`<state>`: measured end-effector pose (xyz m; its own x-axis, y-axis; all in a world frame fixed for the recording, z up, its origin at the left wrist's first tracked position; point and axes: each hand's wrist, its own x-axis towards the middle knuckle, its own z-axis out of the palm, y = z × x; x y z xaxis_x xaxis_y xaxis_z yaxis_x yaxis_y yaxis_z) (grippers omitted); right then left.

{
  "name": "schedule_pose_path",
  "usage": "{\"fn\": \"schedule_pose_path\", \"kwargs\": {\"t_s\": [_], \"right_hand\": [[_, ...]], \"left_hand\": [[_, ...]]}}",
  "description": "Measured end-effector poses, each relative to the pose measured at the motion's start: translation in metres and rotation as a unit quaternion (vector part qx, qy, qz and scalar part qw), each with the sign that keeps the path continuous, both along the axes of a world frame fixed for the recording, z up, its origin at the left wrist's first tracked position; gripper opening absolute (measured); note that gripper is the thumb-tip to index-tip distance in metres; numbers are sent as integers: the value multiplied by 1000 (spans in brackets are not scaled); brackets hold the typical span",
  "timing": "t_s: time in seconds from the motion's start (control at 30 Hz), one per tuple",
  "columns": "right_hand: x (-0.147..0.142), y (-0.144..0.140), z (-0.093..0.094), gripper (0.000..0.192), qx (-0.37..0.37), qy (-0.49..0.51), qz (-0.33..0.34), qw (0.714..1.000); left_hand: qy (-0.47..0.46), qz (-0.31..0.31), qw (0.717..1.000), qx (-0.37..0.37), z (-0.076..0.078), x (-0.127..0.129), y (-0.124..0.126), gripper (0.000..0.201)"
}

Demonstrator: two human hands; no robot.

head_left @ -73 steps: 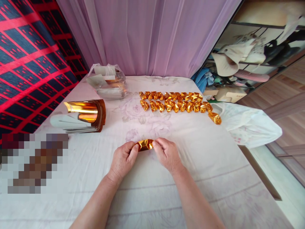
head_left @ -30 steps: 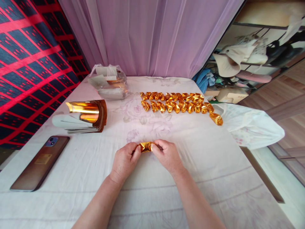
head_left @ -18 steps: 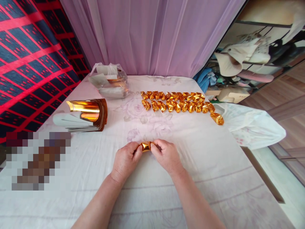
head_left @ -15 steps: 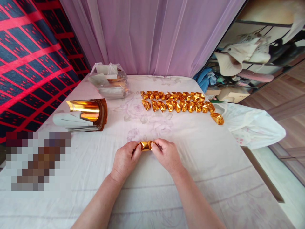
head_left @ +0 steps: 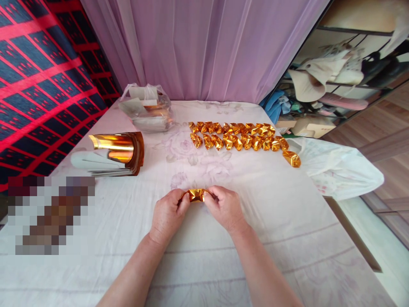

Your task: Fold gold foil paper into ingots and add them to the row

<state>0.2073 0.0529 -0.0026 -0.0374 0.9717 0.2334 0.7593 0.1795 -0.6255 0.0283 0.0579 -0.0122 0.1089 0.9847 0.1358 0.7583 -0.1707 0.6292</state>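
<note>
Both my hands hold one piece of folded gold foil paper (head_left: 196, 195) low over the middle of the table. My left hand (head_left: 169, 211) pinches its left end, and my right hand (head_left: 225, 208) pinches the right end between thumb and fingers. Only the creased, shiny middle shows; the ends are hidden in my fingers. Beyond them lie two rows of folded gold foil pieces (head_left: 238, 142), with a single foil piece (head_left: 292, 159) at the right end, nearer to me. On the left rests a stack of curled gold foil sheets (head_left: 126, 149) with pale backs.
A clear plastic bag (head_left: 147, 111) of foil sheets stands at the back left. The table (head_left: 204, 264) has a pale flowered cloth. A whitish plastic bag (head_left: 343, 168) hangs past the right edge, beside crowded shelves (head_left: 332, 68). A purple curtain (head_left: 191, 51) closes the back.
The middle of the gold foil between my hands looks more creased and dented than before. Both hands have stayed in almost the same place.
</note>
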Motion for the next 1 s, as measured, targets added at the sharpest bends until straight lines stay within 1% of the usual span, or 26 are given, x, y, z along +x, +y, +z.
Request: {"fn": "schedule_pose_path", "kwargs": {"t_s": [0.2, 0.4, 0.53, 0.63, 0.7, 0.8, 0.87, 1.0], "right_hand": [[-1, 0, -1, 27, 12, -4, -3, 1000], [0, 0, 0, 29, -5, -7, -7, 1000], [4, 0, 4, 29, -19, 32, 17, 999], [6, 1, 4, 34, -11, 26, 33, 999], [8, 2, 2, 38, -1, 1, 12, 1000], [13, 5, -3, 42, 18, -33, -79, 996], [19, 7, -7, 41, 19, -50, -128, 990], [30, 10, -12, 35, -11, -77, -153, 985]], "left_hand": [[2, 10, 1000, -2, 0, 1, 0, 28], [-6, 9, 1000, -21, 2, 0, 0, 31], [-29, -12, 999, -40, 6, -2, 1, 37], [-36, -23, 998, -44, 10, -4, 2, 38], [-43, -19, 998, -45, 11, -4, 2, 37], [-65, 3, 997, -47, 8, -5, 2, 32], [-74, 15, 996, -45, 5, -5, 2, 30], [-76, 28, 996, -35, 1, -5, 3, 28]]}}
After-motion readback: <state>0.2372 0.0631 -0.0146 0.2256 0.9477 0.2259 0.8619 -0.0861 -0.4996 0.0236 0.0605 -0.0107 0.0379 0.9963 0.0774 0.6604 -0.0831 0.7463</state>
